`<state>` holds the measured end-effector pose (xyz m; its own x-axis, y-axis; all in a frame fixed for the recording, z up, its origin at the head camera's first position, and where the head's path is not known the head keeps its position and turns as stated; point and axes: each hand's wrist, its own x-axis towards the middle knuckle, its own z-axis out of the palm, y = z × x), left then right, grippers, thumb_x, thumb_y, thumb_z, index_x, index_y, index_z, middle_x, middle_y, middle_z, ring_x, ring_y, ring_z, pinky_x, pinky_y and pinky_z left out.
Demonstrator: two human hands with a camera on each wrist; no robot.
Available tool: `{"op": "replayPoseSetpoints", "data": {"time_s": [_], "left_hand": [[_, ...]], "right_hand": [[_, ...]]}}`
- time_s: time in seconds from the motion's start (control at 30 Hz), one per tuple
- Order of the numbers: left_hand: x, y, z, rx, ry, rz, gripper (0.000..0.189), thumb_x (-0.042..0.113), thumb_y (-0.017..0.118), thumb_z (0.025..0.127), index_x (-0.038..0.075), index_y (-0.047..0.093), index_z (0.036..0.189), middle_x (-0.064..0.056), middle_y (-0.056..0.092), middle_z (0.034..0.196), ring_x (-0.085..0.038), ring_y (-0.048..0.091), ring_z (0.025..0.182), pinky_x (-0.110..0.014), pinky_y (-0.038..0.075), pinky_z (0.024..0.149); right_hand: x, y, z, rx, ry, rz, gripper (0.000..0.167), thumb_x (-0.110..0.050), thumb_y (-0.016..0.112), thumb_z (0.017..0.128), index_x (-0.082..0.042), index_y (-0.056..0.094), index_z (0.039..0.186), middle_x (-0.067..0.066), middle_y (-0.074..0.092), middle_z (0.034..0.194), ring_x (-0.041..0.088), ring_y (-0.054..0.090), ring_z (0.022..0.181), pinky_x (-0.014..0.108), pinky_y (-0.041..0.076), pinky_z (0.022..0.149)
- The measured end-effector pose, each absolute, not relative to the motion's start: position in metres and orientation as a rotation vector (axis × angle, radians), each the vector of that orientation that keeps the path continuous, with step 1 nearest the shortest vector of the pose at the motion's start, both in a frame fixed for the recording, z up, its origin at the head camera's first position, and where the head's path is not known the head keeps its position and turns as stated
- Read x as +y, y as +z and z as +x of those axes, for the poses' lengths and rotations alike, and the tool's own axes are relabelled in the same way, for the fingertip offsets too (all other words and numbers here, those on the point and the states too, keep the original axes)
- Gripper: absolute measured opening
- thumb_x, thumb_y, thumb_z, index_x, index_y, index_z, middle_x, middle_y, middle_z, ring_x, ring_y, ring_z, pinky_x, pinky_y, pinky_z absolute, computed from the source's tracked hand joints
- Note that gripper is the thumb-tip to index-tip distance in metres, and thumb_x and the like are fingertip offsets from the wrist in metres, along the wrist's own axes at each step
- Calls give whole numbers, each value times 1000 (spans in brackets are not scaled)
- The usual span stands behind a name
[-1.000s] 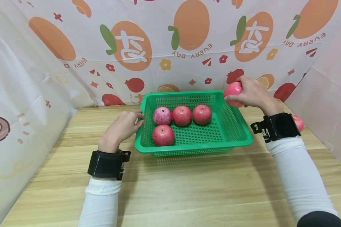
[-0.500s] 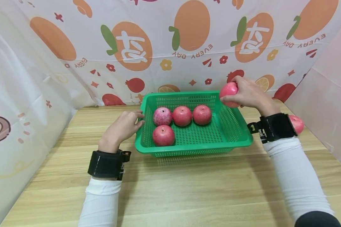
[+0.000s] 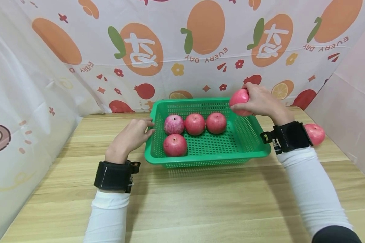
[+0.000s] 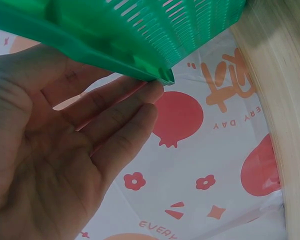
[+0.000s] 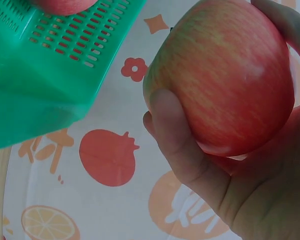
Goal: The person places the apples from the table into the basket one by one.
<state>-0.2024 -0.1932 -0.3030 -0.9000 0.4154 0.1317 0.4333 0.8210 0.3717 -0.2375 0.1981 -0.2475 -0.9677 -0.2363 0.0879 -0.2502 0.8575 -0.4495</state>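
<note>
My right hand [image 3: 261,103] grips a red apple [image 3: 240,102] above the right back corner of the green basket [image 3: 207,159]. In the right wrist view, thumb and fingers curl round this yellow-streaked apple [image 5: 222,80]. My left hand [image 3: 130,136] touches the basket's left rim. Its fingers [image 4: 122,112] look nearly straight in the left wrist view, with the tips at the rim's underside. Several apples sit in the basket's left and middle part: a purplish streaked apple [image 3: 174,124], two red ones in the back row, and a red apple [image 3: 174,145] in front.
Another red apple [image 3: 314,134] lies on the wooden table [image 3: 200,202] right of the basket, partly hidden by the right wrist strap. A fruit-printed curtain [image 3: 170,81] hangs right behind the basket; plain pale sheets close off both sides.
My right hand has carried the apple leftward, from beside the basket's right back corner to over it. More of the apple on the table shows now. My left hand and the basket stay put.
</note>
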Motion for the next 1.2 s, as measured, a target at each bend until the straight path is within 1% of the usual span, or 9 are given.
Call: {"op": "replayPoseSetpoints", "data": {"time_s": [0.13,0.3,0.43,0.67,0.83,1.0,1.2], "left_hand": [[-193,-303,-202,-2955,-623,-688,31,0,64,97,-18,63,123,-35,55,136,-40,65,106,-41,53,78],[-193,-302,-202,-2965,-623,-681,31,0,64,97,-18,63,123,-34,54,137,-39,65,104,-39,52,76],[-193,-302,-201,-2969,-623,-680,31,0,64,97,-18,63,123,-35,54,137,-41,65,108,-40,52,77],[-192,-301,-202,-2973,-622,-679,32,0,65,97,-17,63,124,-34,54,137,-36,66,97,-36,51,71],[-192,-301,-201,-2977,-623,-676,31,0,64,97,-17,63,123,-34,54,138,-39,65,104,-38,52,75],[-193,-301,-201,-2979,-626,-675,31,0,64,98,-18,63,124,-34,53,138,-40,65,104,-39,52,76],[-193,-301,-202,-2981,-626,-675,32,0,64,98,-17,63,124,-34,53,139,-41,64,109,-40,52,78]], "right_hand": [[195,-249,-238,-3001,756,414,73,-43,74,87,3,45,135,23,54,123,40,49,113,57,51,87],[193,-250,-238,-2990,762,456,66,-40,74,87,3,48,130,22,55,120,38,52,109,54,51,86],[190,-251,-237,-2989,765,472,62,-38,75,87,1,49,128,20,56,118,36,53,108,53,51,85],[182,-251,-238,-2998,732,510,57,-35,75,87,0,50,125,21,57,118,37,53,108,54,50,87],[178,-251,-237,-2998,723,526,57,-35,76,86,-1,51,125,19,58,117,35,54,107,53,51,86],[175,-251,-237,-3003,718,537,56,-35,77,86,-2,51,123,17,58,115,33,53,107,52,52,85],[172,-252,-238,-3011,730,550,54,-33,76,86,-4,50,123,16,58,115,33,53,108,51,52,83]]}}
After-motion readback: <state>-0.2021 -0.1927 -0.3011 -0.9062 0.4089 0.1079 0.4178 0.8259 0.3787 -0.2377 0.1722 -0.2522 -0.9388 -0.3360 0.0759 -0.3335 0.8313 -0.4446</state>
